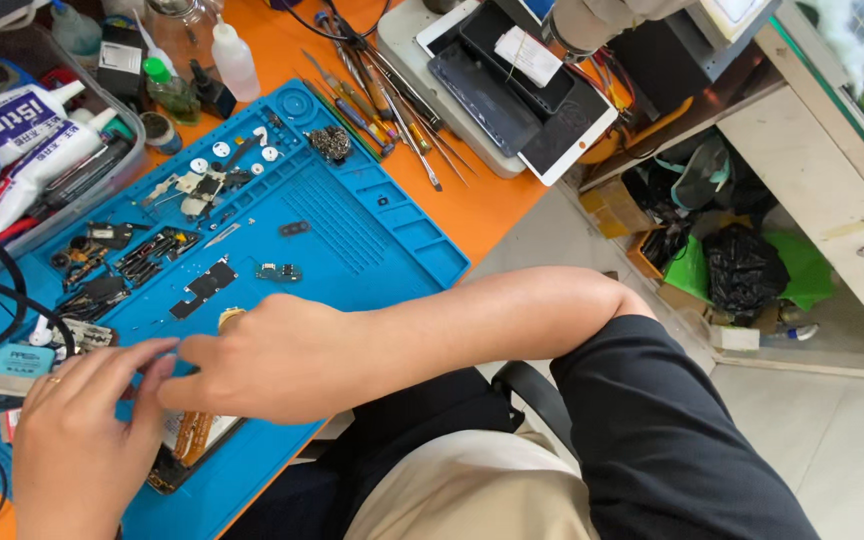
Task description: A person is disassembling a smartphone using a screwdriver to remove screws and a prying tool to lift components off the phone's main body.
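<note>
An opened phone (187, 450) lies near the front edge of the blue work mat (352, 230), its orange flex cables showing. Most of it is hidden under my hands. My right hand (272, 365) reaches across from the right and rests over the phone, fingers pointing left. My left hand (77, 440) comes up from the bottom left, its fingertips meeting those of the right hand above the phone. What the fingertips pinch is too small to see. Small metal plates and a little circuit board (279, 272) lie on the mat just beyond.
Screws and small parts (202, 180) are spread over the mat's far left. Tweezers and screwdrivers (382, 95) lie on the orange table behind it. Bottles (234, 60) and a grey bin of tubes (32, 140) stand at the back left. Black cables (2, 290) cross the left edge. Several stacked phones (512, 90) lie at the back.
</note>
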